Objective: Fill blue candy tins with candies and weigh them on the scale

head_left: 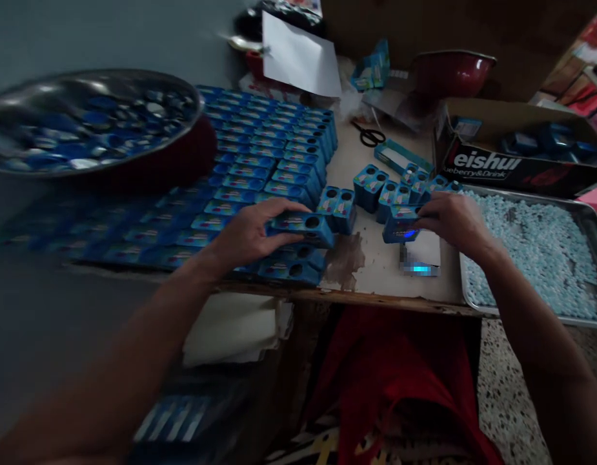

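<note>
My left hand point(252, 232) grips a small blue box point(298, 223) with a round dark hole in its top, thumb and fingers along its two long sides. That box is at the right edge of many rows of like blue boxes point(250, 152). My right hand point(453, 223) pinches another small blue box point(399, 223) above a small scale with a lit blue display point(421, 268). Between the hands stand several more blue boxes with round holes point(370, 184). To the right of my right hand lies a metal tray point(465, 284) full of small pale-blue pieces point(545, 252).
At the left, a large bowl point(206, 139) of blue and silver round pieces stands over the rows. Behind are black scissors point(370, 135), a white sheet point(303, 58), a red bowl point(453, 71) and an open carton point(521, 168). The table's front edge point(375, 297) is near me.
</note>
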A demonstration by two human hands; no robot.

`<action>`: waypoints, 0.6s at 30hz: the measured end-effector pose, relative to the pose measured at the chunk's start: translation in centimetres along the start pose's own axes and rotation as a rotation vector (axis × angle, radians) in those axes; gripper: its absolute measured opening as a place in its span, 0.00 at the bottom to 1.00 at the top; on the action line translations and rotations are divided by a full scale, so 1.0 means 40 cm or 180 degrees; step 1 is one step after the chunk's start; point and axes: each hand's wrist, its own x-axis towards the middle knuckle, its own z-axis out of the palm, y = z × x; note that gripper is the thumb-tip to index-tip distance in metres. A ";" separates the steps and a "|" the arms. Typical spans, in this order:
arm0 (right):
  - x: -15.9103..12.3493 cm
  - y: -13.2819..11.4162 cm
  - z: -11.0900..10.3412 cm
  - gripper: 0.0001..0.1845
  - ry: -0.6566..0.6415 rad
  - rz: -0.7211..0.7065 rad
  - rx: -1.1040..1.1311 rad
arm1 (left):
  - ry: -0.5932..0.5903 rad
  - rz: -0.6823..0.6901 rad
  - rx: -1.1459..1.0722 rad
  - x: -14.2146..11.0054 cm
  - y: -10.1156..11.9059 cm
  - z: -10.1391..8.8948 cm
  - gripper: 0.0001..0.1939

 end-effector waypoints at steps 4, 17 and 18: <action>-0.077 0.090 0.026 0.12 -0.0027 0.0398 -0.0026 | -0.0349 0.0017 0.0342 -0.014 -0.050 0.012 0.23; -0.184 0.272 0.059 0.14 0.0832 0.0788 0.0598 | 0.0629 0.0518 0.0837 -0.049 0.042 0.104 0.20; -0.210 0.319 0.068 0.13 0.0873 0.0822 0.0608 | 0.0698 0.0596 0.0897 -0.050 0.070 0.131 0.19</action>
